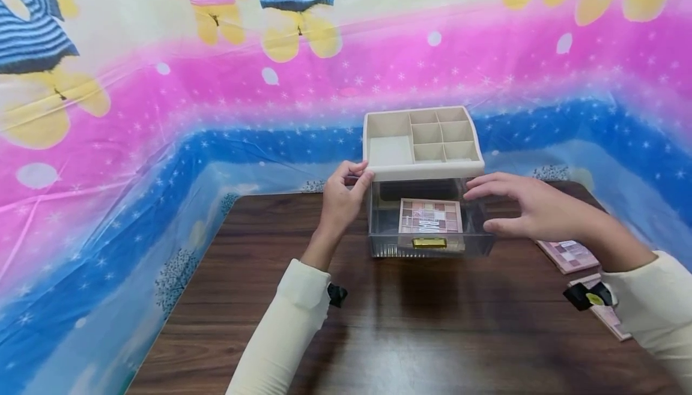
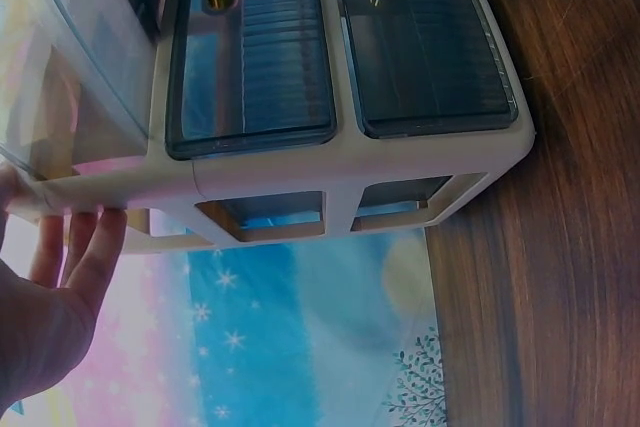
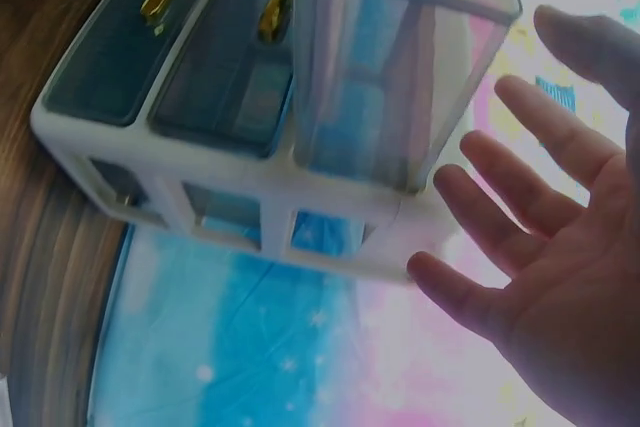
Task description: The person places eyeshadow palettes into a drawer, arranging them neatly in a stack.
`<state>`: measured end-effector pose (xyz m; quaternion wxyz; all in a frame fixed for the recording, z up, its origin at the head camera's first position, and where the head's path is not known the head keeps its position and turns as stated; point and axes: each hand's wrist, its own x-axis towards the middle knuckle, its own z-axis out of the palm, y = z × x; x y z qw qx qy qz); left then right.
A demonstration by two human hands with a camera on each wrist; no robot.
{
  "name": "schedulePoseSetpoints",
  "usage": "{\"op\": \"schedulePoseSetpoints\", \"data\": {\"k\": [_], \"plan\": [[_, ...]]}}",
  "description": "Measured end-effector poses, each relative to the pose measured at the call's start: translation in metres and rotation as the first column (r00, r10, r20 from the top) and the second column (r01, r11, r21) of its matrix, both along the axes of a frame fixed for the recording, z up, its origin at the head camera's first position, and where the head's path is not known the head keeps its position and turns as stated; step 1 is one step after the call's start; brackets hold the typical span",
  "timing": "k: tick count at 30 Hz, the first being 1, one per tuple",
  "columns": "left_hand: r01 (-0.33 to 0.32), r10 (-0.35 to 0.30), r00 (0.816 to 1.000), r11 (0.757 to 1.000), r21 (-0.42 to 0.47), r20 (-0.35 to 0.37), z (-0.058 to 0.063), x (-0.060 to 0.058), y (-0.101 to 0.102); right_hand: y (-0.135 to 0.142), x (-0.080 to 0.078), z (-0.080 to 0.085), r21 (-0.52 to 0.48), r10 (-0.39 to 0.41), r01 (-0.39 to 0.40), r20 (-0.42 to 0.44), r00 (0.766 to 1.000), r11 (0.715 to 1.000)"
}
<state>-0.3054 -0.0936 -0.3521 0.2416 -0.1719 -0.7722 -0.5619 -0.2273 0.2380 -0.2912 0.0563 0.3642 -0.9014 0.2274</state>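
Gripping one three-drawer organizer (image 1: 424, 171) with my left hand (image 1: 344, 195), I spread my right hand (image 1: 520, 204) beside its top drawer (image 1: 469, 245), extended toward me, front long crosswise. Inside lies one eyeshadow palette (image 1: 430, 215); two lie outside.

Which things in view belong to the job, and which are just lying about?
In the job:
organizer, gripped by the left hand
open drawer, right hand beside it
palette inside

Apparently lying about:
farther loose palette
nearer loose palette, partly hidden
Both resemble the drawer's, so may belong.
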Motion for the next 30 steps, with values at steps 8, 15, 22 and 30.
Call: {"op": "schedulePoseSetpoints", "data": {"k": [8,15,22,30], "plan": [[0.002,-0.002,1.0,1.0,0.008,0.002,0.003,0.001,-0.004,0.037,-0.005,-0.011,-0.04,-0.213,0.212,-0.021,0.977,0.976],[0.009,-0.009,1.0,1.0,0.012,-0.009,0.005,0.001,-0.005,0.074,-0.023,-0.036,0.19,-0.389,0.38,0.008,0.921,0.905],[-0.002,0.002,1.0,1.0,0.004,-0.02,0.004,0.001,-0.005,0.109,-0.04,-0.086,0.334,-0.526,0.462,0.133,0.84,0.821],[0.006,-0.006,1.0,1.0,0.0,-0.024,0.001,0.0,-0.002,0.131,-0.045,-0.131,0.367,-0.6,0.502,0.234,0.765,0.783]]}}
